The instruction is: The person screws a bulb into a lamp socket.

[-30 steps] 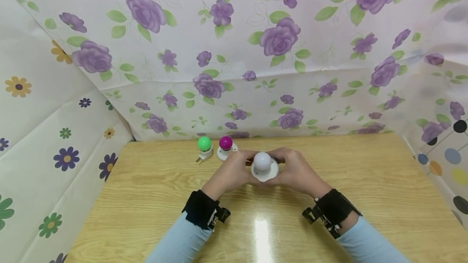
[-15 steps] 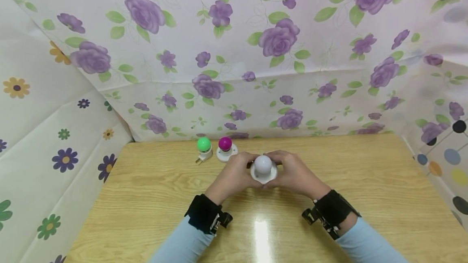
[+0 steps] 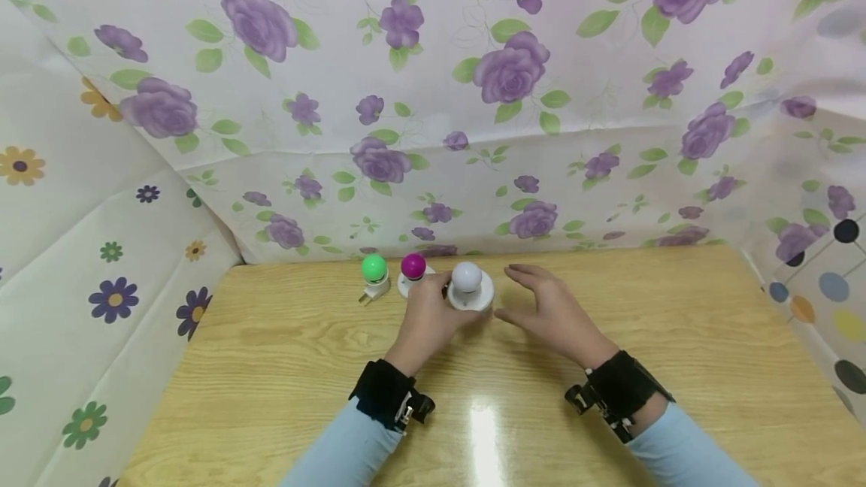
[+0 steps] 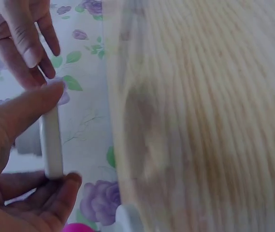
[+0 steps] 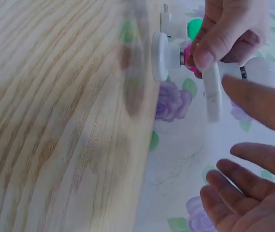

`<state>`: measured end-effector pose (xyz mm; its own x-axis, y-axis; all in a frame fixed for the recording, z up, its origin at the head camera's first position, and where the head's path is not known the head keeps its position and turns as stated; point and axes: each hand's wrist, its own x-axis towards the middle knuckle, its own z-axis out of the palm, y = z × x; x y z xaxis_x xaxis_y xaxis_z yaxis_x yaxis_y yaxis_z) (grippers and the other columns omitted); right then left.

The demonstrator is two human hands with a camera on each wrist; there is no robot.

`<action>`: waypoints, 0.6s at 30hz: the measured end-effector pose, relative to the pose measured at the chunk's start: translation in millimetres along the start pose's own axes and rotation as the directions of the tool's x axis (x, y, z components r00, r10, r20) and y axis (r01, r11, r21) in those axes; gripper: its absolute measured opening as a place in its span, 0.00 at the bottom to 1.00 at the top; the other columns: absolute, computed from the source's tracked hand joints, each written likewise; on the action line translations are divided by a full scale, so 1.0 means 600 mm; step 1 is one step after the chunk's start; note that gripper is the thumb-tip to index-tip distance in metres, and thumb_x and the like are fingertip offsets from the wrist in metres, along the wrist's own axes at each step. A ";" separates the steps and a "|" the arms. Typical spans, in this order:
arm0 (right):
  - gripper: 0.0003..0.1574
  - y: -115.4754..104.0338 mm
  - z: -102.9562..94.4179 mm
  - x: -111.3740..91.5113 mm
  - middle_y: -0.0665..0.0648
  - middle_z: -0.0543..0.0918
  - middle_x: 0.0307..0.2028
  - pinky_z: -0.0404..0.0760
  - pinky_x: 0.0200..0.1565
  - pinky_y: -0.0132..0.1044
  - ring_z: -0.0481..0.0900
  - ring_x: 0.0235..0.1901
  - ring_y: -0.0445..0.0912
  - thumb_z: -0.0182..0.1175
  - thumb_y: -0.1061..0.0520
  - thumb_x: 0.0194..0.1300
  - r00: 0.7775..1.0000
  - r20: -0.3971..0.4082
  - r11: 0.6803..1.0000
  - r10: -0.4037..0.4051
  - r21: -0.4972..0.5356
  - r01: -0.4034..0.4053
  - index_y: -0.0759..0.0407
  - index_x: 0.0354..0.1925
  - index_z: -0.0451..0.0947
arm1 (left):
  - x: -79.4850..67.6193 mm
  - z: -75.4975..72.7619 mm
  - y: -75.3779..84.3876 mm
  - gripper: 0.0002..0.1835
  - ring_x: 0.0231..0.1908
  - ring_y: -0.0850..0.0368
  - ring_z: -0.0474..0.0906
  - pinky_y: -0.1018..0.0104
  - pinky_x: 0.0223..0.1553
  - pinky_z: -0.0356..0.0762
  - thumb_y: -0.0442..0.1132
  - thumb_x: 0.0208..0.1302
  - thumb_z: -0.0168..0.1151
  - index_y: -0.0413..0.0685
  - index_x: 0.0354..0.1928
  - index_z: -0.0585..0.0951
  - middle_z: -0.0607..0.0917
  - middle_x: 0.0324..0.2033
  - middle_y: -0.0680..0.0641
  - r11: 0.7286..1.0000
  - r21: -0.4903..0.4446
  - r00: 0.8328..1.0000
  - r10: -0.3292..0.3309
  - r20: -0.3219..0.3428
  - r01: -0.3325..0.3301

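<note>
A white bulb [image 3: 467, 276] stands upright in a round white lamp holder [image 3: 478, 299]. My left hand [image 3: 431, 314] grips that holder's base by the edge, thumb on the near side and fingers on the far side. Seen from the left wrist, the base [image 4: 52, 145] is edge-on, raised off the table. To its right is my right hand [image 3: 551, 314], fingers spread and nothing in them. The right wrist view has its thumb [image 5: 253, 99] pointing toward the holder, close beside it. Left of my left hand, a magenta bulb [image 3: 413, 266] sits in a similar holder, partly covered by the hand.
A green bulb [image 3: 374, 267] in a white plug-in socket [image 3: 380, 287] stands at the table's back left, its prongs pointing to the front left. Behind the wooden table [image 3: 643, 367] rises a flowered cloth wall [image 3: 440, 134]. Patterned side walls flank it.
My right hand has come off the lamp holder and opened to the right. The left hand has carried the holder with the white bulb left and slightly back, toward the magenta bulb.
</note>
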<state>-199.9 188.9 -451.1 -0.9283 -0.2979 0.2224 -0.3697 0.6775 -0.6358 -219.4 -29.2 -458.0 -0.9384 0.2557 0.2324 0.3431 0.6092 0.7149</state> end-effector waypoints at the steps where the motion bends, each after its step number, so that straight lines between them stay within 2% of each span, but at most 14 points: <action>1: 0.44 0.000 -0.001 0.000 0.56 0.65 0.63 0.68 0.56 0.46 0.62 0.62 0.51 0.64 0.39 0.56 1.000 -0.009 1.000 -0.001 -0.014 0.001 0.57 0.64 0.65 | 0.001 0.003 -0.001 0.31 0.46 0.62 0.75 0.68 0.47 0.72 0.51 0.41 0.76 0.50 0.49 0.79 0.81 0.44 0.53 1.000 -0.006 1.000 -0.010 -0.027 0.010; 4: 0.40 -0.001 -0.005 -0.001 0.58 0.65 0.63 0.67 0.57 0.48 0.62 0.62 0.53 0.60 0.40 0.61 0.999 -0.034 0.999 -0.008 -0.047 0.007 0.59 0.64 0.66 | 0.007 0.012 -0.004 0.31 0.46 0.61 0.75 0.67 0.47 0.72 0.51 0.41 0.76 0.48 0.49 0.79 0.81 0.43 0.52 1.000 0.005 0.996 -0.019 -0.091 0.019; 8: 0.37 -0.001 -0.005 -0.003 0.61 0.65 0.63 0.66 0.58 0.49 0.61 0.62 0.55 0.58 0.42 0.64 0.998 -0.061 0.996 -0.017 -0.086 0.012 0.60 0.63 0.67 | 0.017 0.025 -0.009 0.31 0.46 0.61 0.75 0.67 0.48 0.71 0.52 0.42 0.75 0.48 0.48 0.78 0.81 0.43 0.52 0.999 0.023 0.991 -0.035 -0.131 0.038; 13: 0.34 0.003 -0.002 -0.005 0.62 0.66 0.62 0.66 0.58 0.49 0.61 0.62 0.55 0.57 0.43 0.65 0.996 -0.085 0.993 -0.031 -0.119 0.021 0.60 0.61 0.69 | 0.026 0.040 -0.014 0.30 0.46 0.59 0.75 0.65 0.49 0.71 0.50 0.42 0.76 0.45 0.48 0.78 0.81 0.43 0.50 0.998 0.011 0.989 -0.067 -0.131 0.069; 18: 0.31 0.007 0.000 -0.008 0.63 0.67 0.61 0.65 0.58 0.50 0.62 0.61 0.56 0.57 0.44 0.65 0.995 -0.088 0.989 -0.057 -0.142 0.044 0.61 0.59 0.71 | 0.031 0.050 -0.012 0.35 0.47 0.53 0.72 0.62 0.50 0.71 0.53 0.45 0.73 0.40 0.52 0.75 0.77 0.44 0.45 0.987 0.073 0.987 -0.133 -0.095 0.140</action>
<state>-197.3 193.3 -454.7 -0.9057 -0.2755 0.3223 -0.4119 0.7523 -0.5142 -238.0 -6.1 -478.6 -0.9753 0.0995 0.1970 0.2101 0.6922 0.6905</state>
